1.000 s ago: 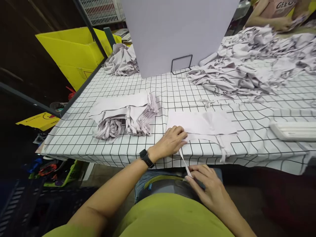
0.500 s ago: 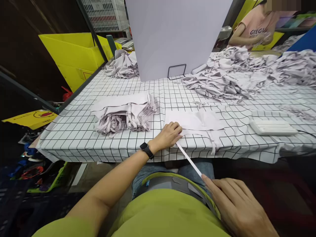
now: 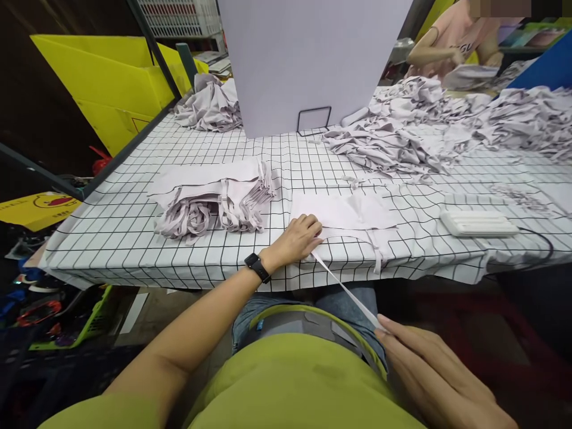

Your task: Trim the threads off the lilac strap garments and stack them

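Note:
A flat pale lilac garment piece (image 3: 330,210) with thin straps lies near the front edge of the table. My left hand (image 3: 302,235), with a black watch on its wrist, is closed on the garment's near left corner, pressing it to the tabletop. From under those fingers a narrow fabric strap (image 3: 346,289) runs taut past the table edge, over my lap. Its other end is pinched between thumb and finger of my right hand (image 3: 435,366). A second strap (image 3: 376,251) hangs loose at the garment's right. Left of my hand sits a stack of similar pieces (image 3: 201,179).
The table (image 3: 129,250) has a checked cloth. A white corded device (image 3: 480,224) lies to the right. Behind stand a large pale board (image 3: 313,59) and heaps of fabric (image 3: 388,146). A yellow bin (image 3: 107,89) is at the left. Across the table a person (image 3: 447,44) handles fabric.
My right hand has drawn slightly further back and turned, and the strap now looks twisted edge-on. My left hand stays on the garment. The view has shifted a little.

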`<state>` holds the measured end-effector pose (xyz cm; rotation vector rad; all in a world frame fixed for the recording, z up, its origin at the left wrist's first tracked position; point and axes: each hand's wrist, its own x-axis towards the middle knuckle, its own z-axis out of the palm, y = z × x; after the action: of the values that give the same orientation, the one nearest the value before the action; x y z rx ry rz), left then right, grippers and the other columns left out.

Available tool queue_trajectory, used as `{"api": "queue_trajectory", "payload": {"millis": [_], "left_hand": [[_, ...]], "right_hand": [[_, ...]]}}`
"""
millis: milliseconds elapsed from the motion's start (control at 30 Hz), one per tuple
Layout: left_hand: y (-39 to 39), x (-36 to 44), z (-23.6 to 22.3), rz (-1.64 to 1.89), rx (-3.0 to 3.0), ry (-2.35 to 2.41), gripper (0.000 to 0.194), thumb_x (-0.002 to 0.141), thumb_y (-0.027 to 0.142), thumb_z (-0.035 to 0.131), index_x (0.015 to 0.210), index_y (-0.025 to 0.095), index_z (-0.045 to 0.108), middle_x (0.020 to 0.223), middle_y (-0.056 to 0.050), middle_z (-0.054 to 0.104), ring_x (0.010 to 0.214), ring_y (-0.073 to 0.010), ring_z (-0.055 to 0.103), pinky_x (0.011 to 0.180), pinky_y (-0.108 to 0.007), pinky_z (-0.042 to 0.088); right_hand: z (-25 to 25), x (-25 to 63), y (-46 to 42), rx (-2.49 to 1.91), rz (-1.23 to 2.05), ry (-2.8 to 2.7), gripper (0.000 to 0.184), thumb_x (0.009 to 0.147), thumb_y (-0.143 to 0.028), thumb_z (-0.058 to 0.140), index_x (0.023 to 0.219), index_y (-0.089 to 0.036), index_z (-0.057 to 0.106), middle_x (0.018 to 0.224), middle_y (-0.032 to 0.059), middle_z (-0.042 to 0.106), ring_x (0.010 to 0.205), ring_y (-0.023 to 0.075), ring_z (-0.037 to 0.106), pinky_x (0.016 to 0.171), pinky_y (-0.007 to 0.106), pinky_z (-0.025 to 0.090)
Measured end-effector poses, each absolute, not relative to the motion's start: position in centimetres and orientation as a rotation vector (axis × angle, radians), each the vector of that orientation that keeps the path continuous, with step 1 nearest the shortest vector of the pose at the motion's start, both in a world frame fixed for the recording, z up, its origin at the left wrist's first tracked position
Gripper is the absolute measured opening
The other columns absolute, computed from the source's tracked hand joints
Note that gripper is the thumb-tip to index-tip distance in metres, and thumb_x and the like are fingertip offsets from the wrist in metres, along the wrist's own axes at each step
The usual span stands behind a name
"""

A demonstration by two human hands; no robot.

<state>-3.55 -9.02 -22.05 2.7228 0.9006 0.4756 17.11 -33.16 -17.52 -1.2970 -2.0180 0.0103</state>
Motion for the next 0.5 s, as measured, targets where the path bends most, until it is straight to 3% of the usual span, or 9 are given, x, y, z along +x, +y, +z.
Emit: {"api": "queue_trajectory", "payload": {"millis": [133, 233, 367, 500], "left_hand": [[-9.1, -3.5, -21.9, 0.460, 2.728, 0.906, 0.013, 0.104, 0.030, 0.048, 0.099, 0.018, 0.051, 0.111, -0.009, 0.056, 0.099, -0.0235, 0.050, 0.088, -0.038, 0.045], [-9.1, -3.5, -21.8, 0.447, 2.729, 0.917, 0.014, 0.104, 0.030, 0.047, 0.099, 0.019, 0.052, 0.110, -0.009, 0.056, 0.098, -0.0236, 0.049, 0.088, -0.039, 0.045], [-9.2, -3.6, -21.7, 0.449, 2.724, 0.918, 0.014, 0.104, 0.030, 0.047, 0.099, 0.019, 0.052, 0.110, -0.009, 0.056, 0.099, -0.0239, 0.049, 0.090, -0.039, 0.045], [-9.3, -3.6, -21.6, 0.440, 2.730, 0.917, 0.013, 0.104, 0.030, 0.047, 0.098, 0.019, 0.052, 0.111, -0.009, 0.056, 0.100, -0.0243, 0.050, 0.090, -0.038, 0.045]], "right_hand": [[-20.1, 18.2, -31.7, -1.277, 0.468, -2.128, 0.026, 0.099, -0.018, 0.055, 0.107, -0.027, 0.078, 0.113, 0.0078, 0.079, 0.097, 0.0228, 0.077, 0.080, 0.031, 0.064], [-22.5, 17.7, -28.7, -1.408, 0.718, -1.913, 0.020, 0.097, -0.029, 0.061, 0.101, -0.025, 0.080, 0.106, 0.0087, 0.081, 0.095, 0.0246, 0.077, 0.083, 0.035, 0.063], [-25.0, 14.7, -23.6, -1.556, 0.917, -1.397, 0.033, 0.090, -0.047, 0.065, 0.100, -0.020, 0.081, 0.103, 0.0126, 0.080, 0.097, 0.0311, 0.074, 0.088, 0.043, 0.057], [-26.2, 11.7, -20.3, -1.501, 1.025, -1.306, 0.040, 0.081, -0.056, 0.072, 0.086, -0.017, 0.080, 0.074, 0.0083, 0.075, 0.070, 0.0256, 0.068, 0.069, 0.035, 0.053]]}}
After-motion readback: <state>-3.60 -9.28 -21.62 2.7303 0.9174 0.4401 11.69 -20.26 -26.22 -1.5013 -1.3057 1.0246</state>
